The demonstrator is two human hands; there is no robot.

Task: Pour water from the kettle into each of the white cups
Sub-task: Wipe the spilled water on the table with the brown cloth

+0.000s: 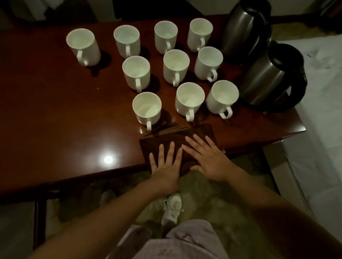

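Observation:
Several white cups (175, 66) stand upright in rows on a dark red wooden table (44, 101), handles toward me. Two steel kettles with black handles stand at the table's right end: the nearer kettle (272, 76) and the farther kettle (245, 26). My left hand (166, 166) and my right hand (209, 157) lie flat, fingers spread, on a folded brown cloth (177, 136) at the table's front edge. Neither hand holds anything. Whether the cups hold water is hard to tell in the dim light.
A white bed (329, 102) runs along the right, close to the table's end. A lamp's bright reflection (108, 159) shines on the tabletop near the front edge. Below the table edge I see a white shoe (172, 208) on carpet.

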